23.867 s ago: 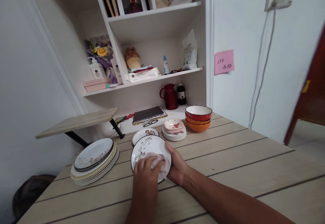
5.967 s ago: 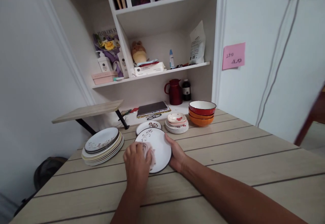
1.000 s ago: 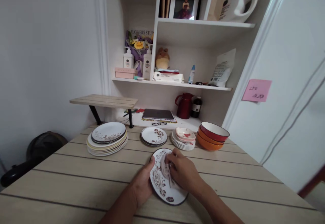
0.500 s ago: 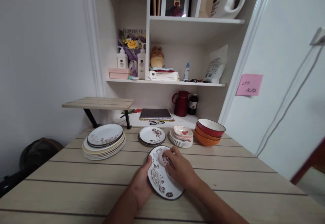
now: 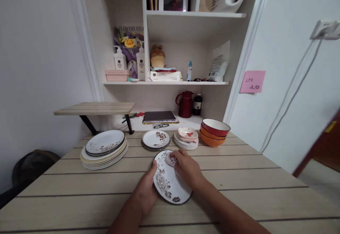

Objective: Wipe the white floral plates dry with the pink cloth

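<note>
A white plate (image 5: 175, 188) with brown flower patterns and a dark rim is held tilted above the table's near middle. My left hand (image 5: 146, 188) grips its left edge, thumb on top and the other fingers hidden underneath. Bunched in my right hand (image 5: 187, 168) is a pale pinkish cloth (image 5: 171, 159), pressed against the plate's upper face. Just behind, a short stack of matching plates (image 5: 155, 140) lies on the slatted table (image 5: 239, 205).
Larger stacked plates (image 5: 105, 143) stand at the left beside a small raised shelf (image 5: 95, 108). Square dishes on small plates (image 5: 186, 143) and stacked red and orange bowls (image 5: 214, 133) sit at the back right. Behind are a laptop (image 5: 159, 116) and a red jug (image 5: 185, 104).
The camera view has shifted slightly, so the surroundings appear further left. My right hand and the cloth stay on the plate's upper part, with little movement; my left hand keeps its grip.
</note>
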### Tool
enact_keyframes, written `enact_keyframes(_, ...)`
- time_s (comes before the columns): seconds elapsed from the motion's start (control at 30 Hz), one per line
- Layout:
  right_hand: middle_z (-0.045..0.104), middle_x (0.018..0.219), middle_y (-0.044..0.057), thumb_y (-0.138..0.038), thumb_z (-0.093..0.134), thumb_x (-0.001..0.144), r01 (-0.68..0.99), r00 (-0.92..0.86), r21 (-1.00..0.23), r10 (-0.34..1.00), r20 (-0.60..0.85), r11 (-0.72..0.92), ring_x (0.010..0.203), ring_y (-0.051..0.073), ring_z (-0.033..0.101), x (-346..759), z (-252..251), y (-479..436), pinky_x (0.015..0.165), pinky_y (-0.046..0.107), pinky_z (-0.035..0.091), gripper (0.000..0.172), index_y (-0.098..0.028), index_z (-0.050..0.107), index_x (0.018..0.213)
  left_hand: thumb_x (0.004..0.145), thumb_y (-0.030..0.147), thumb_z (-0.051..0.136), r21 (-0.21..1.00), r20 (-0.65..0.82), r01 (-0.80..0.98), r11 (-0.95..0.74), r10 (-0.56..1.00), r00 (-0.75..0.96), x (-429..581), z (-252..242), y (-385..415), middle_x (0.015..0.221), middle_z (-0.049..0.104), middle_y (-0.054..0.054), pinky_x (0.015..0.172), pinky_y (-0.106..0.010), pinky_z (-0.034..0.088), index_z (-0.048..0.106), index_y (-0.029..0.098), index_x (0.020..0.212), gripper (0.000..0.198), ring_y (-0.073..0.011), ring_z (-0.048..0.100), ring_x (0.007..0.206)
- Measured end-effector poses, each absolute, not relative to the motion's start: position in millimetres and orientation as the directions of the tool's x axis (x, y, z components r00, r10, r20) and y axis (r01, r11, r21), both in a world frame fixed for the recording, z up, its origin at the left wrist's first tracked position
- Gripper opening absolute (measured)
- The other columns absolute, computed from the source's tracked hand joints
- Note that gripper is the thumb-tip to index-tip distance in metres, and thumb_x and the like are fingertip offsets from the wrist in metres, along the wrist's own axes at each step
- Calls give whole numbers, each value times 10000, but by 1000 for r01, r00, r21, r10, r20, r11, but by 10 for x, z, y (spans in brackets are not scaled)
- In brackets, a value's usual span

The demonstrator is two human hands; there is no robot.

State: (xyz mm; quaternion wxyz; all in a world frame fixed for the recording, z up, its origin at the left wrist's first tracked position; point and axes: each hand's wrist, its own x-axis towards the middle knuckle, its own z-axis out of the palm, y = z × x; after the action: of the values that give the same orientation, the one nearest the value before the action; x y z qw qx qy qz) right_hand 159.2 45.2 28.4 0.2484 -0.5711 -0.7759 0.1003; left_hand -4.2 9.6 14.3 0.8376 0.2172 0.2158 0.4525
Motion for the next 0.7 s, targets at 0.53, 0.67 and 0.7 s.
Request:
enact_keyframes(0.53, 569, 1027, 7, -32, 533, 685, 470, -644, -524, 682, 347, 711, 934, 137, 564, 1454, 439, 247, 824, 229, 413, 421, -297, 724, 951, 837, 546, 491, 614, -164, -625, 482, 853, 496, -53, 111, 98, 1133, 679, -150, 1000, -405, 396, 548, 127, 1259, 598, -271, 608, 1098)
enact_keyframes(0.67, 573, 1015, -18, -21, 563, 654, 299, -842, -623, 507, 183, 722, 878, 107, 556, 1561, 509, 214, 785, 183, 420, 427, -287, 746, 933, 833, 574, 471, 643, -219, -579, 502, 845, 488, -85, 144, 69, 1119, 683, -161, 1005, -403, 397, 551, 101, 1254, 638, -278, 598, 1113)
enact_keyframes(0.7, 575, 1005, -25, -24, 574, 653, 281, -871, -639, 470, 142, 716, 859, 102, 550, 1588, 515, 220, 777, 176, 419, 429, -288, 746, 943, 836, 569, 470, 645, -214, -582, 495, 848, 485, -85, 163, 56, 1126, 681, -158, 1015, -397, 389, 545, 103, 1264, 637, -275, 592, 1122)
